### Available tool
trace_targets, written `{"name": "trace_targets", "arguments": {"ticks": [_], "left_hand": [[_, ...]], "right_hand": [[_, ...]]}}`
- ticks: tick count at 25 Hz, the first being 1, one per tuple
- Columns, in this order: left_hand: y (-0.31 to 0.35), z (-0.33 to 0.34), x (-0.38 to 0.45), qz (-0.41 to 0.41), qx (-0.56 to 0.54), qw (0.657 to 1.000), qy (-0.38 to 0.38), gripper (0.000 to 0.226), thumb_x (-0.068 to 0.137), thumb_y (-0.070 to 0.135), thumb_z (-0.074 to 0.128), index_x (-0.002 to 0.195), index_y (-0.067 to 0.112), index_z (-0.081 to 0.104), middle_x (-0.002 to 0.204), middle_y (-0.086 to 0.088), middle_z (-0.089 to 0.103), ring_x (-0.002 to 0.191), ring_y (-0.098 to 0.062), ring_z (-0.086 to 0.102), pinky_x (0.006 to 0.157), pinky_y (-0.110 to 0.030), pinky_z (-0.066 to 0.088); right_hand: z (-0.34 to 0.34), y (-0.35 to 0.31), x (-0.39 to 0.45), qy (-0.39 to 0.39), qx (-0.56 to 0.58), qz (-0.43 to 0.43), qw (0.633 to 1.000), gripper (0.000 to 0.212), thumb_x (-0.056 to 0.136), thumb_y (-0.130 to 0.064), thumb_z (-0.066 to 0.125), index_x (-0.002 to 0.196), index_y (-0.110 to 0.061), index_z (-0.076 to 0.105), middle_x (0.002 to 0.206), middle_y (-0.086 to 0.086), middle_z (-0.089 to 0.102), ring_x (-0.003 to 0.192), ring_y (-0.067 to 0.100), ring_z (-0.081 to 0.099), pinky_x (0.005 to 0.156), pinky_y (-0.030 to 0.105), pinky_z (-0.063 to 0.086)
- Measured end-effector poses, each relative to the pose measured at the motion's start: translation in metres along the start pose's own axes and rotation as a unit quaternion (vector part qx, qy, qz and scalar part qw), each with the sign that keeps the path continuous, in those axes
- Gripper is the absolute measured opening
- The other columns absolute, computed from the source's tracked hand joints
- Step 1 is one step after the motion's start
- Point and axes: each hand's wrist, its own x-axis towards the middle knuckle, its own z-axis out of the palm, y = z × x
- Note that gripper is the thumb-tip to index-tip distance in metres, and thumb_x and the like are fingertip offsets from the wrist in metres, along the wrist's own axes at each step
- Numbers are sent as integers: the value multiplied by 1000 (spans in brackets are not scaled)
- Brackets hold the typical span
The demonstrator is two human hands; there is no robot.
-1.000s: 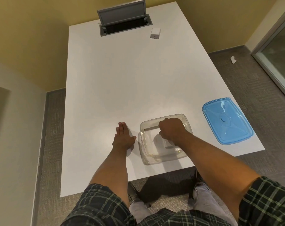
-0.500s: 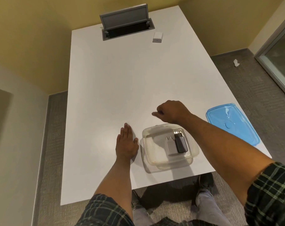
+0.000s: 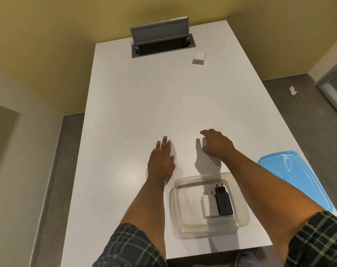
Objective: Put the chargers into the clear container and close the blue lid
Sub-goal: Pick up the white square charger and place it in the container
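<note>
Two chargers are lying side by side in the clear container [image 3: 209, 203] at the desk's near edge: a white charger [image 3: 207, 207] on the left and a black charger [image 3: 223, 202] touching it on the right, both flat with their prongs pointing away from the person. The container is standing open. The blue lid [image 3: 293, 176] is lying flat on the desk [image 3: 163, 105] to the right of the container, near the right edge and partly hidden behind the right forearm.

The right hand [image 3: 216, 144] is hovering over the desk just beyond the container, fingers curled loosely downward; something small and pale is showing under its fingers, but whether that is an object being grasped or only a highlight, I cannot tell. The left hand [image 3: 161, 160] is resting flat on the desk beside the container's far-left corner, fingers spread narrow, holding nothing.

Judging from this, the loading step is under way or nearly done. A small white block [image 3: 199, 57] is sitting far up the desk beside the open cable hatch [image 3: 162, 42]; it may be another charger, though it is too small to be sure. If so, the next move is calling for a long reach to fetch it; otherwise the lid needs picking up, lining up over the rim, and pressing down at the corners.

No brand, label or writing is readable on the chargers, the lid or the container
</note>
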Motion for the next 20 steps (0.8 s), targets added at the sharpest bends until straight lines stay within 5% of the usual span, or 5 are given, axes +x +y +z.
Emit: {"name": "trace_targets", "arguments": {"ticks": [11,15,20], "left_hand": [[16,6,100,-7,-74,996,56,66,110,43,20,165,13,0,173,2,-8,161,-17,-9,131,-39,6],[19,9,151,-15,-27,994,101,64,109,44,17,166,18,5,174,4,-2,161,-15,-1,131,-41,7],[26,8,193,-26,2,982,187,59,108,39,24,163,20,25,171,2,20,159,-17,19,128,-43,21]], "right_hand": [[-48,-2,127,68,-78,-24,994,55,95,-31,57,145,-17,41,137,9,52,124,33,51,94,43,46],[-54,4,177,92,-113,-10,989,60,100,-47,48,147,-12,38,132,16,53,118,36,55,88,42,46],[-65,7,232,118,-78,10,990,55,106,-32,41,150,-3,30,135,18,51,114,38,57,78,42,46]]}}
